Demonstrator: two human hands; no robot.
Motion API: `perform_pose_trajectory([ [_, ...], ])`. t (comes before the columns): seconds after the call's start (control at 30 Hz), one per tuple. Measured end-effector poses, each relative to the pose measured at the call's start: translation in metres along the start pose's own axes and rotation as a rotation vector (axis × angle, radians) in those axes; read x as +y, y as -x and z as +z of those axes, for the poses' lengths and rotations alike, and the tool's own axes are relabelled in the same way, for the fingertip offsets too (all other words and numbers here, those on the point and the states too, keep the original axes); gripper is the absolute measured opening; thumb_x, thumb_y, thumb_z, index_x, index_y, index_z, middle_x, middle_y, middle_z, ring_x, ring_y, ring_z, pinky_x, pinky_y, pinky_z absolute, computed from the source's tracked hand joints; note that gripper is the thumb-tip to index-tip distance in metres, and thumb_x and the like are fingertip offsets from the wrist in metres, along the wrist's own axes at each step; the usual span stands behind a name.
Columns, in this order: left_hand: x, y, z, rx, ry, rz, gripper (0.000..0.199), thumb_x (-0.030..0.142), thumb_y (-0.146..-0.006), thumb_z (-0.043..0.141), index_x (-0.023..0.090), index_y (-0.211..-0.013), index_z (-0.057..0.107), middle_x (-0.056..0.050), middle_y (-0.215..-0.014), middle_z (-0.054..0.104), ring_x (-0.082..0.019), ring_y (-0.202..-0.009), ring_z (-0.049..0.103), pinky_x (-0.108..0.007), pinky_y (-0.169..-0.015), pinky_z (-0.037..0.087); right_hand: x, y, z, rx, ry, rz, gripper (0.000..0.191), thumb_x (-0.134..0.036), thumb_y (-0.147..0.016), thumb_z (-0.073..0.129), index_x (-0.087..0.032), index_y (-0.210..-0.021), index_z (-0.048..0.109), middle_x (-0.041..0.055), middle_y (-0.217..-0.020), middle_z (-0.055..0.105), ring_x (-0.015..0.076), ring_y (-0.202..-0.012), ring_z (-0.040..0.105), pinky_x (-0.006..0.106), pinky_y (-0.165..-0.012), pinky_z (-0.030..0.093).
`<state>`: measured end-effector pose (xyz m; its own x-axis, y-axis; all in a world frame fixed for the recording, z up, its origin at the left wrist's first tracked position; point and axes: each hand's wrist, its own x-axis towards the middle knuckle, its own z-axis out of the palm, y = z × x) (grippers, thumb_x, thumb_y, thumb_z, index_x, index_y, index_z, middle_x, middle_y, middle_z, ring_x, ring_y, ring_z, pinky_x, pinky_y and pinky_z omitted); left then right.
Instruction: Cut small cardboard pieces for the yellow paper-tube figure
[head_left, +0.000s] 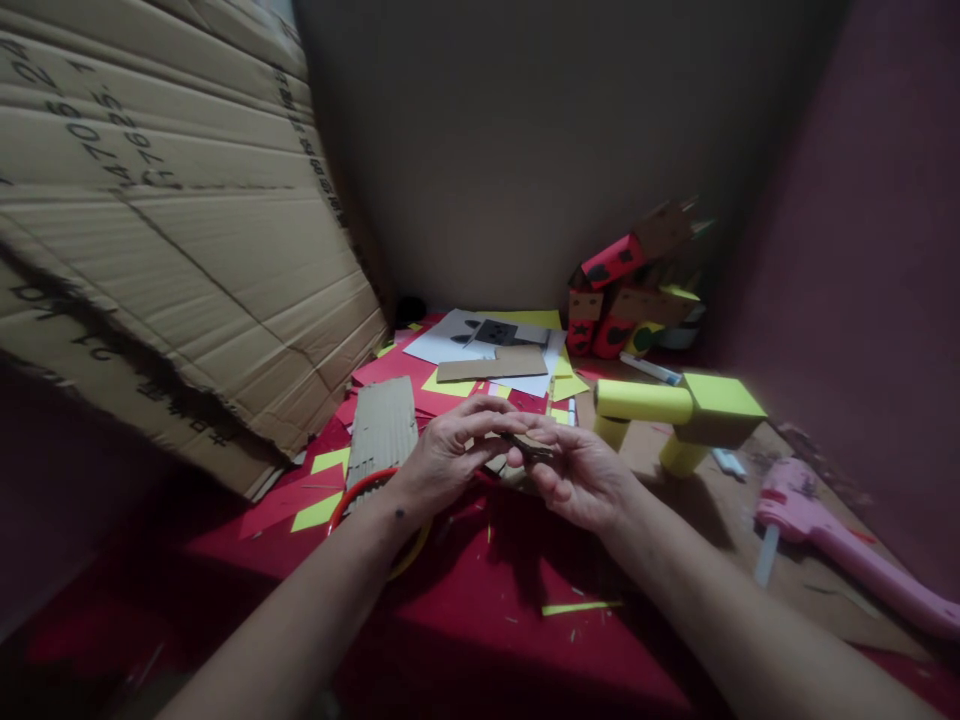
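Note:
In the middle of the head view, my left hand point(456, 445) and my right hand point(583, 470) meet over the red tabletop. Between their fingers is a small dark-edged cardboard piece point(534, 447), seen nearly edge-on. Both hands are closed on it, thumbs and fingertips pinching, and parts of the piece are hidden behind them. Just right of my right hand stands a yellow paper-covered form point(649, 402) made of a tube, a box and short tube legs. Left of my left hand lies a corrugated cardboard strip point(381, 425), next to a red ring-shaped rim point(352, 500) partly covered by my forearm.
A large cardboard sheet point(187, 190) leans at the left. Farther back are white paper with a dark drawing point(450, 342), an L-shaped cardboard piece point(491, 367) and red and yellow paper. Red cardboard figures point(611, 290) stand at the back right; a pink glue gun point(817, 525) lies right.

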<state>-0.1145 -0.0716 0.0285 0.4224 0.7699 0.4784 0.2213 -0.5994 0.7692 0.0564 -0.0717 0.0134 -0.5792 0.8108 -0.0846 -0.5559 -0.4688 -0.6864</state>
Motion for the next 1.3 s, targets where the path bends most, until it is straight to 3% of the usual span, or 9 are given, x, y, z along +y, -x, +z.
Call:
perform_pose_trajectory([
  [0.13,0.003,0.001,0.001,0.063,-0.037,0.035,0.019,0.018,-0.083,0.058,0.023,-0.097,0.071,-0.006,-0.107,0.060,-0.018,-0.102,0.056,-0.029,-0.092,0.044,-0.001,0.001,0.005,-0.021,0.049,-0.032,0.020,-0.026,-0.076,0.049,-0.013,-0.087,0.060,0.0063,-0.062,0.068,0.0109,-0.038,0.055,0.016,-0.029,0.038],
  [0.27,0.006,0.000,-0.001,0.146,0.085,-0.113,0.017,0.022,-0.083,0.057,0.018,-0.092,0.070,-0.007,-0.102,0.059,-0.016,-0.080,0.057,-0.022,-0.064,0.049,0.000,0.002,0.010,0.130,0.231,-0.202,0.024,-0.032,-0.078,0.052,-0.017,-0.094,0.062,0.0016,-0.060,0.063,0.0123,-0.038,0.052,0.020,-0.030,0.037],
  [0.4,0.011,-0.002,-0.003,0.106,0.192,-0.239,0.020,0.023,-0.083,0.056,0.015,-0.096,0.068,-0.002,-0.076,0.060,-0.010,-0.061,0.049,-0.020,-0.057,0.044,0.007,0.004,0.018,0.267,0.641,-0.498,0.032,-0.030,-0.078,0.062,-0.024,-0.110,0.064,0.0017,-0.088,0.061,0.0137,-0.073,0.057,0.026,-0.066,0.049],
  [0.5,0.013,-0.002,-0.003,0.071,0.221,-0.226,0.020,0.022,-0.084,0.054,0.014,-0.097,0.066,-0.002,-0.077,0.059,-0.010,-0.062,0.049,-0.020,-0.059,0.043,0.011,0.005,0.022,0.237,0.862,-0.585,0.037,-0.032,-0.084,0.057,-0.032,-0.120,0.058,0.0019,-0.104,0.055,0.0178,-0.100,0.052,0.033,-0.093,0.040],
  [0.63,0.012,0.002,0.000,-0.024,0.217,-0.194,0.020,0.024,-0.088,0.050,0.015,-0.101,0.063,-0.001,-0.073,0.056,-0.011,-0.064,0.050,-0.021,-0.062,0.043,0.012,0.005,0.020,0.216,0.824,-0.595,0.035,-0.030,-0.085,0.056,-0.034,-0.120,0.058,0.0007,-0.107,0.051,0.0170,-0.103,0.049,0.033,-0.096,0.036],
  [0.8,0.010,0.005,0.001,-0.057,0.186,-0.180,0.021,0.026,-0.089,0.049,0.016,-0.101,0.064,-0.002,-0.077,0.059,-0.012,-0.066,0.052,-0.023,-0.064,0.046,0.011,0.004,0.017,0.051,0.652,-0.503,0.030,-0.032,-0.087,0.054,-0.029,-0.116,0.060,0.0009,-0.100,0.055,0.0140,-0.085,0.054,0.031,-0.084,0.044],
  [1.17,0.003,0.006,0.011,-0.001,-0.116,0.127,0.021,0.017,-0.089,0.047,0.016,-0.097,0.066,-0.007,-0.098,0.065,-0.017,-0.093,0.060,-0.028,-0.085,0.047,0.021,0.002,0.023,0.114,0.632,-0.550,0.018,-0.032,-0.087,0.054,-0.025,-0.103,0.060,0.0003,-0.098,0.058,0.0136,-0.086,0.053,0.026,-0.076,0.046],
  [1.23,0.006,0.006,0.008,0.009,-0.122,0.119,0.020,0.016,-0.087,0.050,0.016,-0.098,0.067,-0.007,-0.102,0.065,-0.017,-0.096,0.059,-0.029,-0.087,0.047,0.020,0.001,0.021,0.137,0.658,-0.585,0.016,-0.032,-0.087,0.054,-0.024,-0.099,0.061,0.0007,-0.100,0.058,0.0150,-0.093,0.053,0.029,-0.085,0.043],
  [1.3,0.010,0.006,0.003,0.125,-0.097,0.006,0.020,0.019,-0.086,0.053,0.017,-0.100,0.067,-0.006,-0.097,0.066,-0.015,-0.084,0.061,-0.026,-0.078,0.049,0.019,0.000,0.019,0.170,0.688,-0.624,0.013,-0.031,-0.087,0.054,-0.023,-0.093,0.061,0.0009,-0.097,0.059,0.0152,-0.094,0.054,0.031,-0.090,0.040],
])
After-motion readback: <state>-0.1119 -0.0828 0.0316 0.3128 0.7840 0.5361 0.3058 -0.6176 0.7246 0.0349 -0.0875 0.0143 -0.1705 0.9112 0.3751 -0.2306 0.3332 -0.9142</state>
